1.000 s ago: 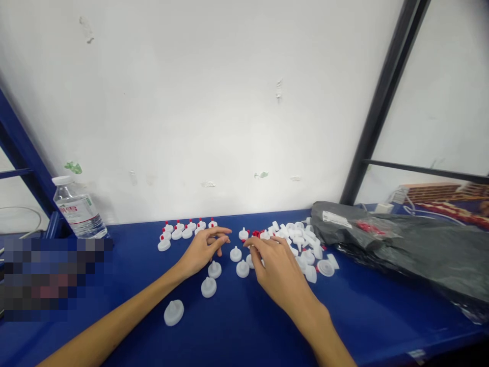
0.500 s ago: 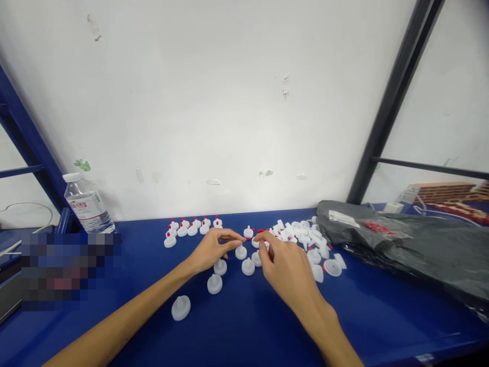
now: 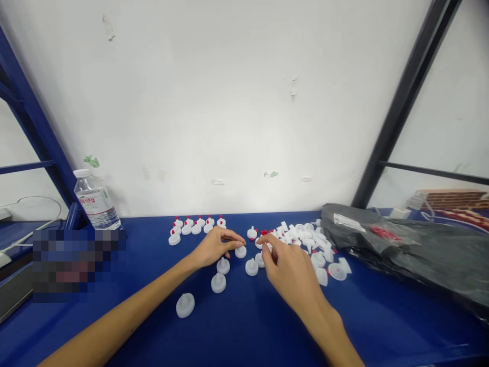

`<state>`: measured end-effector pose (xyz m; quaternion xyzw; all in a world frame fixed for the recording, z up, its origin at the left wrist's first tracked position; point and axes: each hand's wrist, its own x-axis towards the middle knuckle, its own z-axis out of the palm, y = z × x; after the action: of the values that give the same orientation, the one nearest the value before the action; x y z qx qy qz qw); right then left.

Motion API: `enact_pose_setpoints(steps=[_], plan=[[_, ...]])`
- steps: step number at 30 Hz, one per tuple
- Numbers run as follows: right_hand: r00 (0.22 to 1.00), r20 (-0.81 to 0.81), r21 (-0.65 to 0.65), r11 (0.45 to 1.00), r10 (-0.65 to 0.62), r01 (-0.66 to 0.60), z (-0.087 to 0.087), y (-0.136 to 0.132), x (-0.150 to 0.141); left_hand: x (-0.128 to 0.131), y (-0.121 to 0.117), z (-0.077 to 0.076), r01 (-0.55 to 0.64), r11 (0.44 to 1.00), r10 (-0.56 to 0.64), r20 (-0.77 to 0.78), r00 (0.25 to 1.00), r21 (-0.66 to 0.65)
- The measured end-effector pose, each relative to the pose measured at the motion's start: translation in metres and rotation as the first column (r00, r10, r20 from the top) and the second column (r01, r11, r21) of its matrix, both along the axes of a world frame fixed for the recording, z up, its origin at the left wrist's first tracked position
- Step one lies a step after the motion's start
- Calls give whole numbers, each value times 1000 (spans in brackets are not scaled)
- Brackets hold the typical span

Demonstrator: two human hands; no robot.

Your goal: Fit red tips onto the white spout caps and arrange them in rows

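Note:
My left hand [image 3: 216, 247] pinches the top of a white spouted cap [image 3: 240, 252] with thumb and index finger. My right hand [image 3: 292, 265] is bent over the left edge of the parts pile, index finger and thumb drawn close together; what lies between them is hidden. White caps without red tips [image 3: 252, 267] stand spout up between and in front of my hands. Small red tips [image 3: 266, 232] lie just beyond my right fingers. Behind my left hand, several white caps with red tips [image 3: 186, 229] stand in rows.
A heap of loose white parts [image 3: 305, 237] spreads right of my right hand. Beyond it lies a dark plastic bag [image 3: 405, 250]. A water bottle [image 3: 97, 201] stands at the left, near a blue post [image 3: 42, 112]. The blue table [image 3: 244, 326] meets a white wall.
My left hand has moved right and closed on a white spouted cap, shifting it slightly left. My right hand stays over the pile's edge. The view has turned a little left.

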<state>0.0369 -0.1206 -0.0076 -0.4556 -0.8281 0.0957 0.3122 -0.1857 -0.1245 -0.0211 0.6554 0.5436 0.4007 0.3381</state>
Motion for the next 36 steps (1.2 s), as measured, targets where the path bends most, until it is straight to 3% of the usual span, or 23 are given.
enact_pose_setpoints(steps=[9,16,20,25,31,36], plan=[[1000,-3,-2,1000,9,-9,0,2,1,-32,4,0,-43,999,44,-95,995,19],[1000,-8,2,1000,22,-22,2,0,1,-33,-1,13,-116,992,124,-312,942,43],[1000,0,-5,1000,16,-16,2,0,2,-39,-4,24,-162,986,156,-485,860,30],[1000,1,4,1000,14,-14,0,1,1,-66,-9,37,-236,972,191,-631,751,13],[1000,17,-13,1000,9,-8,0,1,2,-97,-11,45,-354,935,228,-804,548,24],[1000,5,-1,1000,10,-10,1,1,2,-100,-13,46,-423,904,242,-892,383,63]])
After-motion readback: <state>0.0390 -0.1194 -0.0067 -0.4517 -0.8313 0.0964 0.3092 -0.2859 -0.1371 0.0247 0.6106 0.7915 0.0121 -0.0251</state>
